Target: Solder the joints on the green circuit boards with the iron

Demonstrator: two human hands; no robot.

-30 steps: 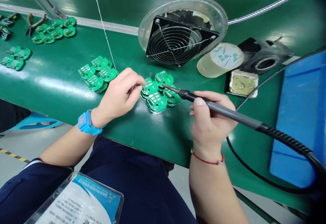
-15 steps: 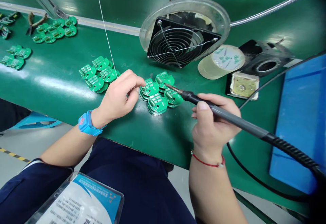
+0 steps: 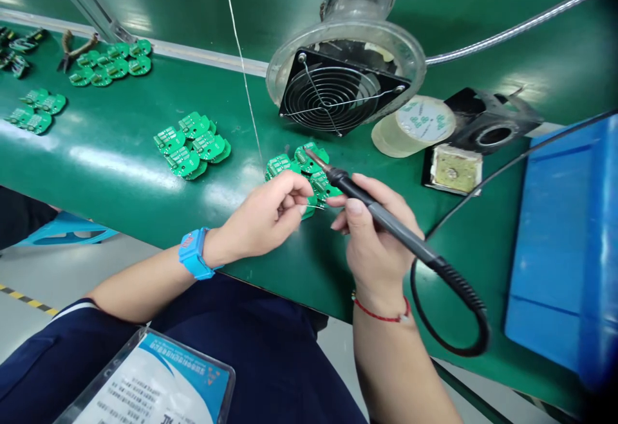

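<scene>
My left hand [image 3: 263, 215] is closed in a pinch on a thin solder wire [image 3: 244, 73], which hangs from above; its short free end sticks out past the fingertips to the right. In my right hand [image 3: 379, 237] is a soldering iron [image 3: 381, 212], gripped like a pen with its tip pointing up and left. That tip is over the rear board of a stacked group of green circuit boards [image 3: 279, 165]; whether it touches I cannot tell. My left fingers partly cover the front board of this group. Left of it lies another stacked group of boards [image 3: 210, 146].
A fume extractor fan [image 3: 328, 99] hangs behind the boards. To its right are a tape roll [image 3: 427, 121], a soldering iron stand [image 3: 497, 131] with a sponge [image 3: 454, 168], and a blue bin [image 3: 550, 237]. Pliers [image 3: 72, 51] and more boards [image 3: 116, 64] lie at the far left.
My left hand has moved right and slightly down with the solder wire, now in front of the boards. My right hand has shifted left with the iron. The iron's cable now loops closer.
</scene>
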